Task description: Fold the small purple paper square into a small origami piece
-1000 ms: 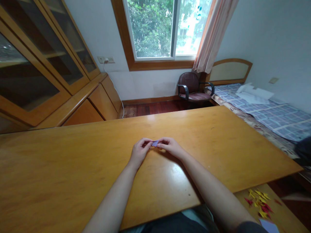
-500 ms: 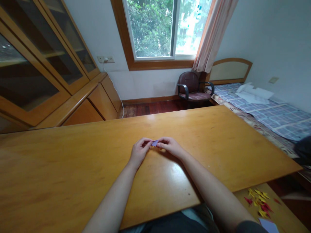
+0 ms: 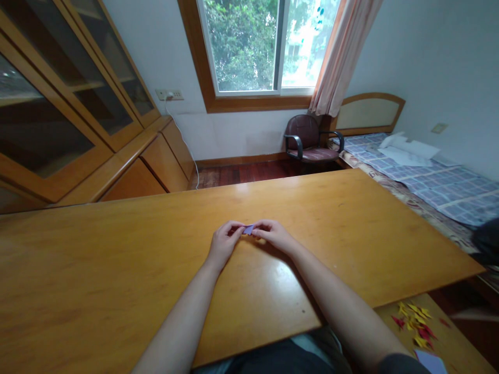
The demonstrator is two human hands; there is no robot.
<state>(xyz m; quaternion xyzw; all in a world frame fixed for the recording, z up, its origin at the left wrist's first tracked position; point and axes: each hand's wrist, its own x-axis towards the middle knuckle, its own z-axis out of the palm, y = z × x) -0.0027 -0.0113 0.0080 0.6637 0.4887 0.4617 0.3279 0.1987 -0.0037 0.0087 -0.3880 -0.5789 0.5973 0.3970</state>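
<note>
No text, label, brand, number or sign can be read; the small teal-blue blotches [image 3: 320, 11] on the clear glass right-hand window pane [image 3: 296, 67] form no legible letters; the curling dark marks [image 3: 372, 175] on the brown-and-cream patterned fabric mattress side [image 3: 405, 195] are too small and blurred to tell whether they are writing or mere ornament.

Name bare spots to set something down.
Bare: tabletop left of the left hand, toward the cabinet; also between the right hand and the bed-side edge. Crowded: between the hands, at the purple paper; lower-right surface, with yellow and red pieces.
</note>
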